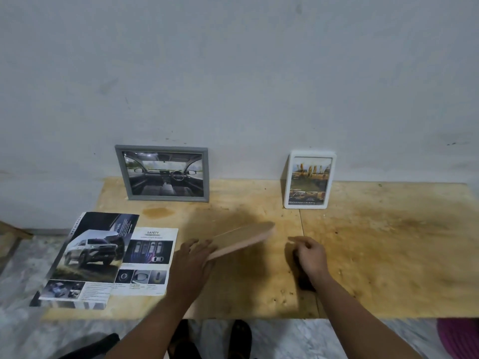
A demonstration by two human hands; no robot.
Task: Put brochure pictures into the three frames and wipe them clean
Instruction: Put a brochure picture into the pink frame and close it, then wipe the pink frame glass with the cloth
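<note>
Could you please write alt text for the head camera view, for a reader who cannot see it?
A person's left hand tilts a light wooden frame up off a plywood table, while the right hand rests on a dark object. A grey frame and a white frame, both filled, lean against the wall; brochures lie left.

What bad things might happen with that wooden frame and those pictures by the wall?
The left hand holds the wooden frame tilted by one end only, so it might slip and bang the plywood table.

The grey frame and white frame stand leaning at the wall; a bump could tip them.

The brochure hangs over the table's left edge and may slide off.
</note>
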